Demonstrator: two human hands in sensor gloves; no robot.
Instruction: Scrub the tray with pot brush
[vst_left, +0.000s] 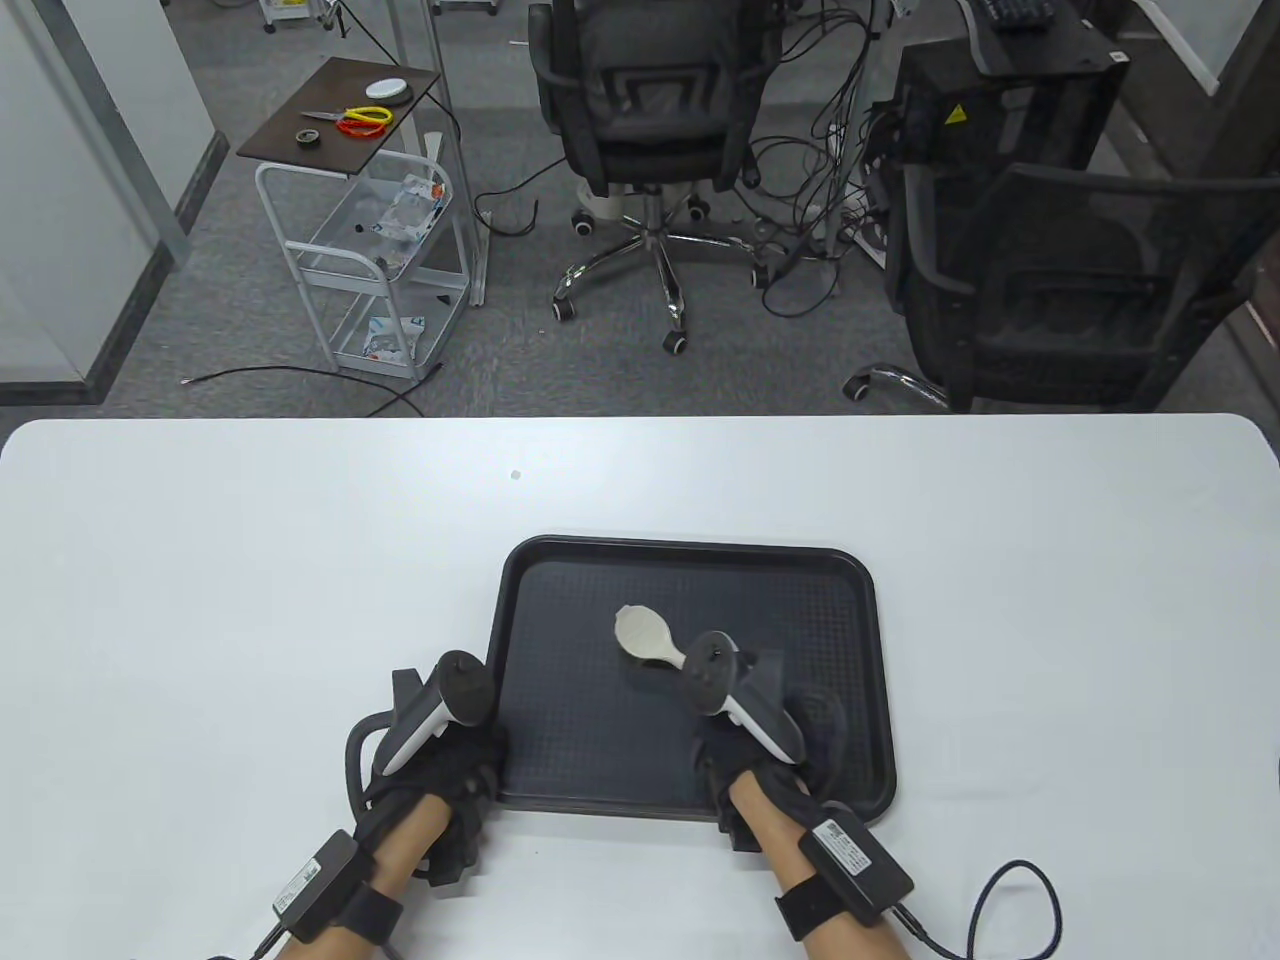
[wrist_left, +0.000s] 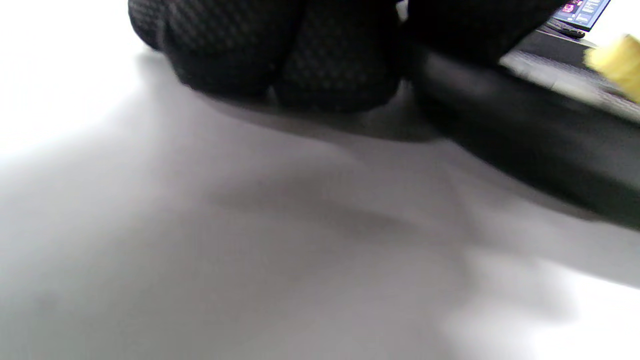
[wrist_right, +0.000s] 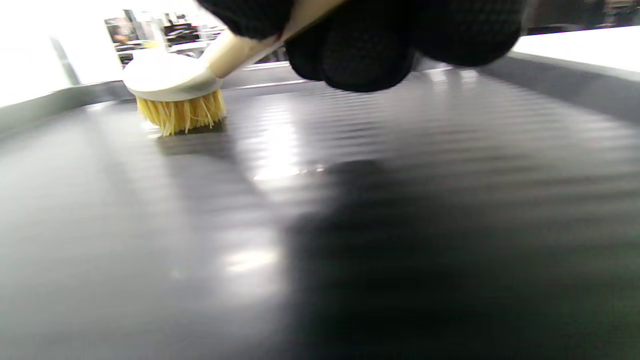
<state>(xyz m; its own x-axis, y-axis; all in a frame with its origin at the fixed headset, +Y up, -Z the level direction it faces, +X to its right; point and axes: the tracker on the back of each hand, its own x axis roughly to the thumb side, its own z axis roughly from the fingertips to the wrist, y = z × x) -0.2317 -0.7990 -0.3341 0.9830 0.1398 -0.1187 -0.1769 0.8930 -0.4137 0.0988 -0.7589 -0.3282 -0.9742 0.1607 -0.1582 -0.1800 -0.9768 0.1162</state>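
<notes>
A black rectangular tray (vst_left: 860, 620) lies on the white table near the front edge. My right hand (vst_left: 745, 735) is over the tray's near right part and grips the handle of a pot brush (vst_left: 645, 636) with a cream head. In the right wrist view the brush (wrist_right: 175, 95) has its yellow bristles down on the tray floor (wrist_right: 400, 200). My left hand (vst_left: 455, 765) rests at the tray's near left corner. In the left wrist view its gloved fingers (wrist_left: 280, 55) lie on the table against the tray's rim (wrist_left: 525, 135).
The white table (vst_left: 250, 560) stretches wide to the left, right and behind the tray. Beyond its far edge stand two black office chairs (vst_left: 650, 110), a white cart (vst_left: 370, 250) and loose cables on the floor.
</notes>
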